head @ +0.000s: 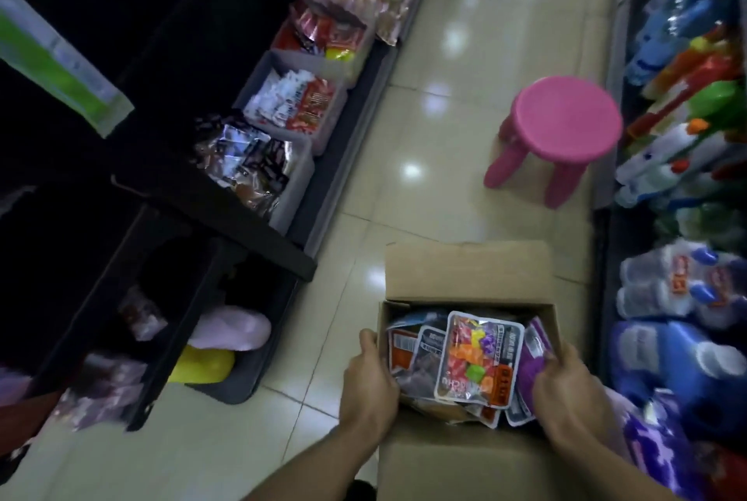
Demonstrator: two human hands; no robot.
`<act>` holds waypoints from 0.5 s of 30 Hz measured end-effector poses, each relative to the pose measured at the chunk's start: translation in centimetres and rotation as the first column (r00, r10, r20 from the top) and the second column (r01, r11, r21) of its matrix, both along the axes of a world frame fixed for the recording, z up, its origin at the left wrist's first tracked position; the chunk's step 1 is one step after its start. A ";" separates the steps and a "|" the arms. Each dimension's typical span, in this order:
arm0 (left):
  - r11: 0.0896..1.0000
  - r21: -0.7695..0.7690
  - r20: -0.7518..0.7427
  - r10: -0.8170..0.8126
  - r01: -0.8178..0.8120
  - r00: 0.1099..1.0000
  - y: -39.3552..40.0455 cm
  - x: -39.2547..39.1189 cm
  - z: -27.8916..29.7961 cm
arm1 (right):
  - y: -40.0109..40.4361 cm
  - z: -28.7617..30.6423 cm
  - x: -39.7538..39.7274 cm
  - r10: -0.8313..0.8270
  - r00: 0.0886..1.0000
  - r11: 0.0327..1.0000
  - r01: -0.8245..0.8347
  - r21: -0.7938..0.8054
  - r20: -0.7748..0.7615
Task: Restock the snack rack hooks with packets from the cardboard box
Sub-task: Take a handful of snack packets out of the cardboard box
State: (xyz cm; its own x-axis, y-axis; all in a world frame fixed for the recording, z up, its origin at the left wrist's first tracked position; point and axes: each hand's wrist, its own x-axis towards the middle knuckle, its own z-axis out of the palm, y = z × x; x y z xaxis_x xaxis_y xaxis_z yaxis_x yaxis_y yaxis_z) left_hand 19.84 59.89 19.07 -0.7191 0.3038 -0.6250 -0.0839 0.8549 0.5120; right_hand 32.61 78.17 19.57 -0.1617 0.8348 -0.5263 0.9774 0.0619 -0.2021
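Both hands were in the cardboard box (465,456): left hand (370,379) curled at the left wall, right hand (566,383) gripping the purple packet (531,367). Candy packet (479,359) lay between them, long axis toward the far wall.

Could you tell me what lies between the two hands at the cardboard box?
Head view: snack packets in the cardboard box lie between left hand and right hand.

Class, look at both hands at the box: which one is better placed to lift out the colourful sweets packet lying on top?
Probably the right hand: it is already among the packets beside the sweets packet, while the left hand grips the box wall, steadying it.
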 end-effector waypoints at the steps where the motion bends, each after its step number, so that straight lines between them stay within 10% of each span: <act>1: 0.999 -0.013 0.007 0.029 -0.029 1.000 0.5 -1.0 -0.8 | 0.8 -0.7 -1.5 0.028 1.000 1.000 -0.028 -0.004 0.001; 15: 0.882 -0.088 -0.134 0.450 -0.463 0.883 11.0 -13.4 -3.7 | 14.6 -5.3 -22.2 0.404 0.913 0.911 -0.407 -0.060 -0.065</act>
State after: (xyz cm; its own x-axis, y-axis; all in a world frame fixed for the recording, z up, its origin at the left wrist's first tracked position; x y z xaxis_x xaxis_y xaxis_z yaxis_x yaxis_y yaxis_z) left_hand 6.43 70.85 15.40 -0.8245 -0.1433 -0.5474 -0.4300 0.7875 0.4416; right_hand 10.39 92.72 14.22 -0.5060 0.6529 -0.5637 0.8597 0.4346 -0.2684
